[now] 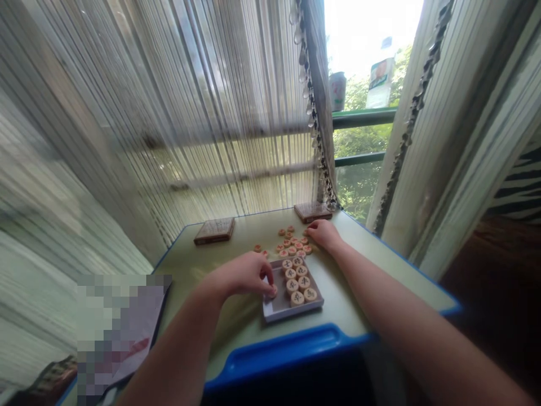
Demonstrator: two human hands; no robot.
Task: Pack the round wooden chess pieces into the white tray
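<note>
My left hand (pixel 253 274) is over the left side of a shallow white box (pixel 281 305), its fingers pinched on a round wooden Chinese chess piece at the box's lower left. In the right half of that box, several chess pieces with black characters (pixel 297 298) stand in two columns. Beyond the box lies a loose group of pieces with red characters (pixel 292 250). At the far right of this group, my right hand (pixel 323 232) has its fingertips closed on another chess piece (pixel 306 232), mostly covered by the fingers.
Two flat brown boxes (pixel 214 230) rest at the table's far edge. The pale green table (pixel 177 270) has a blue rim with a raised tray groove (pixel 287 349) in front. Fringed curtains hang behind. A can (pixel 338 91) and a bottle (pixel 379 79) stand at the window.
</note>
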